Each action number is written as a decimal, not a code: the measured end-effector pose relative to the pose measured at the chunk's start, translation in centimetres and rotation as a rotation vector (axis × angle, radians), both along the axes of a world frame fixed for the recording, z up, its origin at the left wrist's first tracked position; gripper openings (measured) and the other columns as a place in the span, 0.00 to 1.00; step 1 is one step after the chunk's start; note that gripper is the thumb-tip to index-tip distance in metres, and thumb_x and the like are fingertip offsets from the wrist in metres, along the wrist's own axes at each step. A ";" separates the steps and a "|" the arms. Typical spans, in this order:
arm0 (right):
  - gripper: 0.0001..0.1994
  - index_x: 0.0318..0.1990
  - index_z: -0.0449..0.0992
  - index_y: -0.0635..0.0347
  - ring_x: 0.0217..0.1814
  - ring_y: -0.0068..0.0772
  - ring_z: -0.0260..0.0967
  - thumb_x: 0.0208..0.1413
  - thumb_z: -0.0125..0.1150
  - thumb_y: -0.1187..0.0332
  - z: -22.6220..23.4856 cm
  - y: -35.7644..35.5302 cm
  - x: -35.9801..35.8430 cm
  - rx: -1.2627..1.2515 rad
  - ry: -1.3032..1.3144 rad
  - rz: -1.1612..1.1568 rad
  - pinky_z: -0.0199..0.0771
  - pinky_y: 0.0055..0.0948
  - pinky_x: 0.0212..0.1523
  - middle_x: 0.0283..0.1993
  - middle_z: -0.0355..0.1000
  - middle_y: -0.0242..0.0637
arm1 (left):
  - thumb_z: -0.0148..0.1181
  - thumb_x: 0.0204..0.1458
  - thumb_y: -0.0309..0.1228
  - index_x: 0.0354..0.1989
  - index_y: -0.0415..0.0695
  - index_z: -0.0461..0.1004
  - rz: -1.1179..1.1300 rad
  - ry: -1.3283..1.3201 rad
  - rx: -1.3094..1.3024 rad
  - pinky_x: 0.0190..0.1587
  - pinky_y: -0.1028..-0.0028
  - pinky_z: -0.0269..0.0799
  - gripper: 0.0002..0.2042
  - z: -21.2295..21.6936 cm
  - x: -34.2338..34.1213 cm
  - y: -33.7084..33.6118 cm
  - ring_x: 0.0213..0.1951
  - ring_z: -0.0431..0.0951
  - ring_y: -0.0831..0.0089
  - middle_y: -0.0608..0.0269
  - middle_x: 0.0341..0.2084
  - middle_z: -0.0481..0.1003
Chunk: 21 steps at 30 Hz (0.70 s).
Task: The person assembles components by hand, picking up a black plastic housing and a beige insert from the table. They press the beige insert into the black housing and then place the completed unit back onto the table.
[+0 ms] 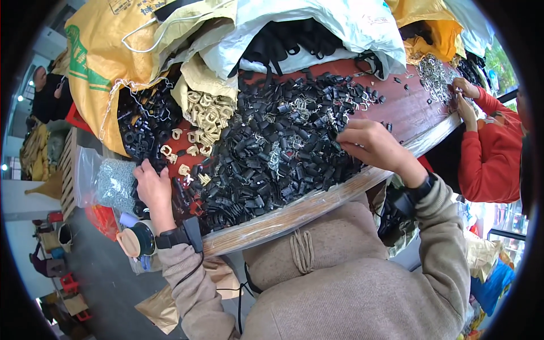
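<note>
A broad pile of small black plastic pieces (266, 170), mixed with thin silvery metal bits, covers the middle of a red tabletop. Above the pile's right side is my right hand (371, 144), fingers bent together in a pinch; whatever lies between the tips is too small to name. At the left, my left hand (153, 190) reaches into a second heap of black plastic parts (136, 127) spilling from a yellow sack. Its fingers are curled at the heap's near edge, and their tips are partly hidden. Beige plastic rings (207, 119) lie between the two heaps.
A clear bag of small grey pieces (115, 184) and a spool (141, 238) stand by my left wrist. A white sack (362, 28) holding black pieces sits behind. A wooden rail (283, 218) edges the table. At right, a red-sleeved person (490, 147) handles metal pieces (435, 79).
</note>
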State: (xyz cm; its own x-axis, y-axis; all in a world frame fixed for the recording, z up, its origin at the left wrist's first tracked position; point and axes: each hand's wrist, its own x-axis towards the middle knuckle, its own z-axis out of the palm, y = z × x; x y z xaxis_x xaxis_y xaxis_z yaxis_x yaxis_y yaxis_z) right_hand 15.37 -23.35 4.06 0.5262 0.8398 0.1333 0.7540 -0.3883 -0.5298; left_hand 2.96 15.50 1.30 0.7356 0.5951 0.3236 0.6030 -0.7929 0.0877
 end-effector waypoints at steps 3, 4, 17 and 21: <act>0.05 0.28 0.67 0.63 0.26 0.43 0.63 0.40 0.54 0.75 -2.5 1.7 0.6 -0.019 -0.157 -0.008 0.64 0.35 0.26 0.23 0.61 0.40 | 0.61 0.36 0.32 0.39 0.39 0.67 0.030 0.074 -0.028 0.37 0.63 0.66 0.19 -0.4 -0.5 0.8 0.38 0.69 0.53 0.50 0.35 0.67; 0.04 0.27 0.66 0.62 0.26 0.43 0.63 0.40 0.53 0.75 -3.1 2.1 0.7 -0.076 -0.209 -0.026 0.64 0.36 0.26 0.24 0.61 0.40 | 0.61 0.36 0.32 0.39 0.39 0.67 0.003 0.059 -0.051 0.38 0.63 0.66 0.20 -0.4 -0.5 0.8 0.38 0.68 0.52 0.50 0.34 0.67; 0.05 0.28 0.63 0.61 0.25 0.46 0.63 0.43 0.51 0.74 -4.7 2.0 1.0 -0.162 -0.179 -0.111 0.64 0.38 0.25 0.28 0.60 0.41 | 0.55 0.42 0.25 0.41 0.34 0.67 -0.144 -0.499 -1.266 0.28 0.79 0.71 0.15 0.4 -0.4 -0.9 0.31 0.73 0.72 0.53 0.36 0.69; 0.05 0.29 0.63 0.61 0.27 0.46 0.63 0.44 0.50 0.74 -4.4 1.8 1.2 -0.123 -0.138 -0.045 0.64 0.37 0.26 0.28 0.60 0.41 | 0.51 0.44 0.20 0.43 0.32 0.64 -0.242 -0.726 -1.881 0.30 0.82 0.72 0.15 0.9 -1.3 -2.7 0.31 0.74 0.72 0.51 0.38 0.68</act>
State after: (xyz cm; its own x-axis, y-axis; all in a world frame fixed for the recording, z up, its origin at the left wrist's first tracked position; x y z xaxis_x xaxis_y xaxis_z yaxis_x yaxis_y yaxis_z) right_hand 16.57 -21.52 -0.33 0.5475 0.8302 0.1048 0.7966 -0.4787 -0.3693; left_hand 1.67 12.79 2.23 0.8809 0.4070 -0.2414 0.0016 0.5076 0.8616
